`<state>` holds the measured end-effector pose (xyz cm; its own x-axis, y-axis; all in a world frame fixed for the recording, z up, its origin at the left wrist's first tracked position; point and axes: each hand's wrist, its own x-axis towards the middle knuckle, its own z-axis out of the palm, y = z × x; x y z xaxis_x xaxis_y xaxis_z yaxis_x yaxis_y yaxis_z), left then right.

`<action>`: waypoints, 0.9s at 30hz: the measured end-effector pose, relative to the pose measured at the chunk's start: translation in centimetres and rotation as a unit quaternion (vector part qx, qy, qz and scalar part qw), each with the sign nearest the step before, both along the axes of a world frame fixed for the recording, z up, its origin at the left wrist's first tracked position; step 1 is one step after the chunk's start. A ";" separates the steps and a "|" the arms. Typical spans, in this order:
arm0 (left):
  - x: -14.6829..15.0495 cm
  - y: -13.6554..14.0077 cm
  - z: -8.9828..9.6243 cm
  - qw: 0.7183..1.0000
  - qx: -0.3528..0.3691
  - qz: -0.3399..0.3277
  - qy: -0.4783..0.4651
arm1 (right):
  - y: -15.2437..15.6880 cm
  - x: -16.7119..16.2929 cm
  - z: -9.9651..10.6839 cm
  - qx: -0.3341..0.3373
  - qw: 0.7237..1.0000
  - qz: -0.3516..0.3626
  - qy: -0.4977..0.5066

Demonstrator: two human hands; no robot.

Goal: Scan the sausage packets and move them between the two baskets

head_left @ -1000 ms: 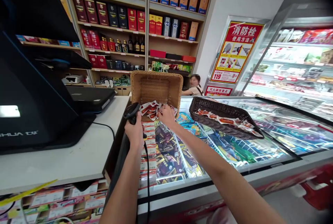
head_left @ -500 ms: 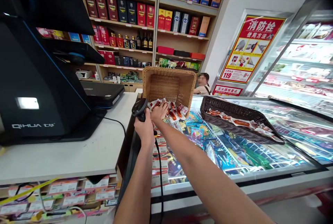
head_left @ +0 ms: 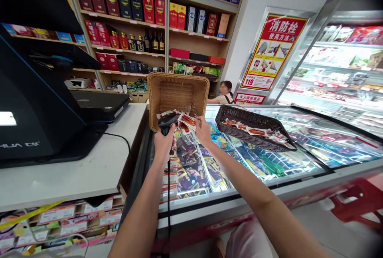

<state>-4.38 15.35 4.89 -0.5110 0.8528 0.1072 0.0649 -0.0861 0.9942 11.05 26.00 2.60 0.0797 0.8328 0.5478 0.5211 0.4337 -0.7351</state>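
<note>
Left hand (head_left: 163, 143) clamped on scanner (head_left: 166, 121), right hand (head_left: 203, 130) pinching sausage packet (head_left: 187, 120); keep the barcode flat toward scanner head

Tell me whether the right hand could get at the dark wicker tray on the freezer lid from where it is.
Probably yes. The right hand holds a sausage packet just left of the dark wicker tray, and only bare freezer lid lies between. The packet occupies its grip, though.

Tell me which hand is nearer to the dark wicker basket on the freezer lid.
Right. The right hand, holding a snack packet, sits just left of the dark wicker basket. The left hand, gripping the barcode scanner, is farther left, by the counter.
</note>
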 end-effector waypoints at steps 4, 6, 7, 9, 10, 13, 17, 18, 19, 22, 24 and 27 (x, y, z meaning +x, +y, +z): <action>2.1 -0.3 -0.4 0.993 -0.043 -0.103 0.041 | -1.1 6.7 -2.5 0.015 0.998 0.014 0.053; 2.8 -0.4 -0.8 0.984 -0.057 -0.141 0.096 | -1.3 8.6 -3.7 -0.007 0.995 0.029 0.092; 3.1 -0.5 -1.0 0.979 -0.065 -0.153 0.121 | -1.2 9.3 -4.2 -0.022 0.993 0.036 0.110; 3.5 -0.5 -1.3 0.969 -0.083 -0.174 0.153 | -0.9 10.3 -5.0 -0.042 0.988 0.047 0.141; 3.6 -0.5 -1.5 0.966 -0.089 -0.182 0.161 | -0.6 10.6 -5.3 -0.046 0.986 0.049 0.153; 3.9 -0.4 -1.6 0.958 -0.109 -0.196 0.176 | 0.3 11.2 -5.8 -0.050 0.981 0.046 0.184; 4.3 -0.4 -1.4 0.952 -0.121 -0.185 0.211 | 0.9 11.5 -5.7 -0.060 0.979 0.056 0.187; 4.4 -0.5 -1.3 0.951 -0.123 -0.180 0.218 | 0.8 11.4 -5.6 -0.059 0.979 0.057 0.185; 4.5 -0.5 -1.2 0.951 -0.124 -0.175 0.224 | 0.7 11.4 -5.4 -0.056 0.980 0.057 0.183; 4.6 -0.7 -1.1 0.955 -0.119 -0.165 0.217 | 0.2 11.3 -5.0 -0.037 0.985 0.054 0.161; 4.6 -0.7 -1.1 0.959 -0.116 -0.162 0.202 | -0.1 11.3 -4.8 -0.024 0.988 0.048 0.142; 4.5 -0.6 -1.2 0.963 -0.110 -0.157 0.187 | -0.5 11.3 -4.5 -0.015 0.992 0.036 0.117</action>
<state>0.12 14.74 3.73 -0.1840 0.9824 0.0332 0.4277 0.0496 0.9026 22.36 25.53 -1.90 0.1406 0.8571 0.4956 0.3034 0.4392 -0.8456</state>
